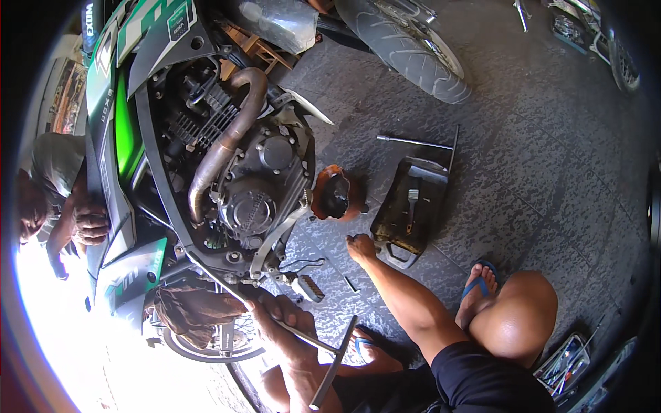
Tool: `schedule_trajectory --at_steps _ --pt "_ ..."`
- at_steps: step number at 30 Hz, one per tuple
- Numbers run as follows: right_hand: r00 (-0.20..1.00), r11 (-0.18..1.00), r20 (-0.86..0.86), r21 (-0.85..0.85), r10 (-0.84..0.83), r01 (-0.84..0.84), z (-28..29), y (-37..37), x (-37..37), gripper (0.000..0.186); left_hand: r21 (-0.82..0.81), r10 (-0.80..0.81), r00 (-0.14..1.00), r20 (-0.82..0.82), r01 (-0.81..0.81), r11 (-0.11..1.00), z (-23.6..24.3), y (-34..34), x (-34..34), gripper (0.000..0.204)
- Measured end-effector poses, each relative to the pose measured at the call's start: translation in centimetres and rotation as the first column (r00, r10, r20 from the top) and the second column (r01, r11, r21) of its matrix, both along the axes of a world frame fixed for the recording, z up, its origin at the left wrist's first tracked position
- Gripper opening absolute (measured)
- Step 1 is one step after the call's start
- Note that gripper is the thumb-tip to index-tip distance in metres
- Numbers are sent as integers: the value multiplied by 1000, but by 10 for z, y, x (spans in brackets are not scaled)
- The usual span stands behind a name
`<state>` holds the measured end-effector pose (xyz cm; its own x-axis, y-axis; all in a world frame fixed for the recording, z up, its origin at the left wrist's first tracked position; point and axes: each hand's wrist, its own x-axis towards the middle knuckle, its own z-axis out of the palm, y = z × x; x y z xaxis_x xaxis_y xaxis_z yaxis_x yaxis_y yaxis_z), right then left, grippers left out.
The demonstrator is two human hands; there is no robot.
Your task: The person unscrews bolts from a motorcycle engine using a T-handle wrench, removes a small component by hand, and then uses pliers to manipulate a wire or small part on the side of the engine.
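My left hand (286, 327) is wrapped round a T-handle wrench (335, 365). The wrench's long shaft runs up and left to the lower frame beside the engine (251, 206) of a green and black motorcycle (124, 131). Where the tip meets the motorcycle is hard to make out. My right hand (361, 249) is closed in a fist over the floor, close to the handle end of a black oil pan (385, 227). What it holds, if anything, is hidden. A paintbrush (412, 206) lies in the pan. Beside the pan stands an orange bowl (320, 193) with dark contents.
Another T-handle wrench (416, 142) lies on the floor beyond the pan. A person's hand (91, 224) rests by the motorcycle's far side. A loose tire (403, 48) is at the back. A tool tray (564, 361) lies at lower right, beyond my knee.
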<state>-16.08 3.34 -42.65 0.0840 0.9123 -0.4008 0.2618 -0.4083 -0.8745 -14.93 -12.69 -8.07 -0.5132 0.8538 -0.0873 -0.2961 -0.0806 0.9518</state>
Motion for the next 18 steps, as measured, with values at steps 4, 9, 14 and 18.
schedule_trajectory --at_steps 4,9,14,18 --pt "987 992 -115 -76 -110 102 4 29 -7 53 -1 9 999 -40 -9 1000 3 3 2 46" --pt "982 977 -96 -155 -164 148 5 56 -20 53 -57 53 997 -64 -56 997 -3 4 -13 47" --pt "980 970 -39 -158 -194 185 -17 72 -44 47 -73 67 998 -5 -67 995 -6 4 -25 44" --pt "974 971 38 -76 -223 225 -60 100 -29 42 -83 79 997 26 -76 994 -12 15 -17 44"
